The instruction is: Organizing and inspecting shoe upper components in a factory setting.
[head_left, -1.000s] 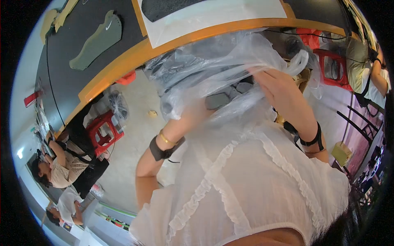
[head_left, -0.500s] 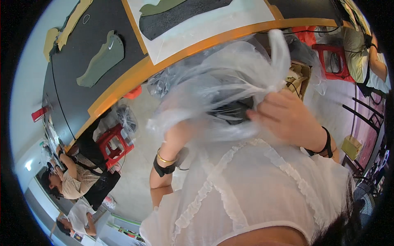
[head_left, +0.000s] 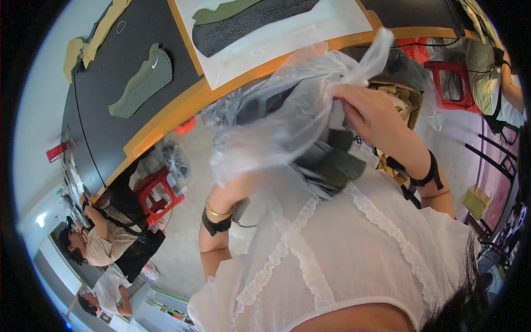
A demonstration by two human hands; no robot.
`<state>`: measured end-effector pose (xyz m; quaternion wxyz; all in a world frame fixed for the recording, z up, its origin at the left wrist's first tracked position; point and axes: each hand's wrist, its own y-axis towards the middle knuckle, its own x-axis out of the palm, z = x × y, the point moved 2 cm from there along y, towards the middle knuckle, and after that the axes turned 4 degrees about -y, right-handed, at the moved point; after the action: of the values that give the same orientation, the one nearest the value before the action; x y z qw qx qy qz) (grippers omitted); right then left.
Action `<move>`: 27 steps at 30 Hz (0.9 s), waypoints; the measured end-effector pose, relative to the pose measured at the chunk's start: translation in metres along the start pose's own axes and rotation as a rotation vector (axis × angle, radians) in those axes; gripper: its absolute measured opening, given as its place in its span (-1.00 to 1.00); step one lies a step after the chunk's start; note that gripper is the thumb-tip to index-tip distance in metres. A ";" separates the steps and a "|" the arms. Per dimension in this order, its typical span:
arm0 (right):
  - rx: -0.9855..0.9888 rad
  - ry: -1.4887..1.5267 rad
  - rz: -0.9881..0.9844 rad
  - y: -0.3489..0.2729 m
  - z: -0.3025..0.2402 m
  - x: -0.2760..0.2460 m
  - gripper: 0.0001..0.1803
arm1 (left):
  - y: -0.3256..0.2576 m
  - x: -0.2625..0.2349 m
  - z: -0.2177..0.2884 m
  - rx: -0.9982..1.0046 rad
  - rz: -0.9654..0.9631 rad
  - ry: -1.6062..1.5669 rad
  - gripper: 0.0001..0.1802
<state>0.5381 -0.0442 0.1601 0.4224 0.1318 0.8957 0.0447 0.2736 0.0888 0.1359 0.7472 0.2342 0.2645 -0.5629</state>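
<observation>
A clear plastic bag [head_left: 298, 122] bunches up in front of my chest, close to the table edge. My right hand [head_left: 373, 110] pinches its film near a twisted end that sticks up. Under the blurred film on the other side is my left hand [head_left: 243, 160]; its fingers are hidden. From the bag's lower side a stack of dark grey-green flat pieces [head_left: 334, 163] pokes out, between my hands and against my white blouse. More dark material shows faintly through the film.
On the dark table [head_left: 105, 72] lie a green shoe-upper piece [head_left: 146, 83] and a white board [head_left: 232, 69] bearing a black ribbed piece [head_left: 249, 27]. A cardboard box [head_left: 412, 105] stands right of the bag. Red stools [head_left: 157, 193] and seated people [head_left: 108, 238] are at the sides.
My right hand has risen, lifting the film up and away. The dark pieces, mostly covered by film before, now stick out below. My left hand stays in about the same place.
</observation>
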 end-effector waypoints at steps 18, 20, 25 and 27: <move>0.643 1.413 -0.731 0.028 0.013 0.057 -0.23 | 0.030 -0.037 -0.003 -0.365 0.572 -1.020 -0.71; 0.366 1.352 -0.658 0.023 0.012 0.060 -0.13 | 0.050 -0.045 0.023 -0.389 0.651 -0.994 -0.69; 0.004 0.650 -0.263 0.030 -0.022 0.050 0.06 | 0.067 -0.052 0.031 -0.388 0.630 -0.977 -0.50; -0.036 0.609 -0.123 0.037 -0.037 0.048 0.08 | 0.074 -0.045 0.039 -0.373 0.647 -0.953 -0.39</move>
<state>0.4876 0.0060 0.1548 0.1389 0.0504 0.9864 0.0725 0.3399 0.1152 0.1985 0.9451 -0.1104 -0.0898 -0.2942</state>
